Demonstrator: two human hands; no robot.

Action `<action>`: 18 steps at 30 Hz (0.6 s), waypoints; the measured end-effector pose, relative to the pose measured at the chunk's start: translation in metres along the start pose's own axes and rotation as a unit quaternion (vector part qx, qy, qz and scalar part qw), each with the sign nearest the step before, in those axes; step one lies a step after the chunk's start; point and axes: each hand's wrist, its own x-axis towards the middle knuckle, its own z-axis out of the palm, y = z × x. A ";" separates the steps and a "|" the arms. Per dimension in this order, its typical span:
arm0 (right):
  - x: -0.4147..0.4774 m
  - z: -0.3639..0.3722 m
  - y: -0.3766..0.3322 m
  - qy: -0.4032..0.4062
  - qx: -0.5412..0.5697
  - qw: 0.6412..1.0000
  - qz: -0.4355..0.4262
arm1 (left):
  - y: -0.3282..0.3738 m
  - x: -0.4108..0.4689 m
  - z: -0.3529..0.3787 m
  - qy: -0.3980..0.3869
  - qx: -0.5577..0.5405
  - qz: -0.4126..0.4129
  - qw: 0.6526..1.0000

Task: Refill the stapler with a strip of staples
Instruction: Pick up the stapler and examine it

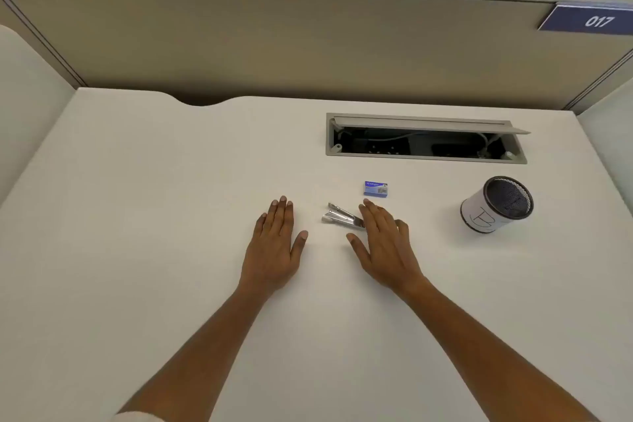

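A small metal stapler [339, 216] lies on the white desk [171, 199], its silver front end pointing left and its arms parted. My right hand [383, 243] lies flat with straight fingers over the stapler's rear end, hiding that part. My left hand [274, 243] rests flat on the desk to the left of the stapler, apart from it, holding nothing. A small blue box of staples [375, 188] sits just behind my right hand's fingertips.
A white mesh-lined pen cup [496, 205] stands to the right. An open cable tray [424, 142] with wires is recessed at the back right. A beige partition [274, 38] runs along the desk's rear edge.
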 end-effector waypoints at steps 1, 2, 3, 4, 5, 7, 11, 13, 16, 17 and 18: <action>0.006 0.000 -0.001 0.001 0.001 1.000 -0.004 | -0.001 0.003 0.000 -0.001 0.001 0.000 1.000; 0.011 -0.002 -0.004 -0.006 0.002 1.000 0.002 | -0.001 0.005 -0.002 -0.008 0.002 -0.005 1.000; 0.016 -0.001 -0.005 -0.010 -0.005 1.000 0.000 | -0.001 0.007 0.000 -0.015 0.005 -0.007 1.000; 0.021 -0.002 -0.007 -0.022 -0.008 1.000 0.005 | -0.001 0.008 0.001 -0.026 0.006 -0.009 1.000; 0.026 0.000 -0.009 -0.030 -0.004 1.000 0.006 | -0.001 0.009 0.003 -0.036 0.007 -0.012 0.999; 0.034 0.002 -0.014 -0.041 0.010 0.999 0.009 | -0.001 0.008 0.006 -0.050 0.010 -0.016 0.999; 0.047 0.006 -0.023 -0.055 0.036 0.998 0.024 | -0.003 0.009 0.008 -0.059 0.022 -0.018 0.998; 0.050 0.009 -0.027 -0.056 0.045 0.997 0.030 | -0.003 0.008 0.009 -0.059 0.025 -0.014 0.998; 0.049 0.012 -0.028 -0.051 0.057 0.997 0.035 | -0.005 0.005 0.011 -0.060 0.036 -0.007 0.998; 0.048 0.013 -0.028 -0.049 0.061 0.996 0.033 | -0.005 0.005 0.011 -0.062 0.040 -0.005 0.997; 0.046 0.013 -0.028 -0.051 0.066 0.996 0.029 | -0.006 0.004 0.011 -0.064 0.043 -0.004 0.997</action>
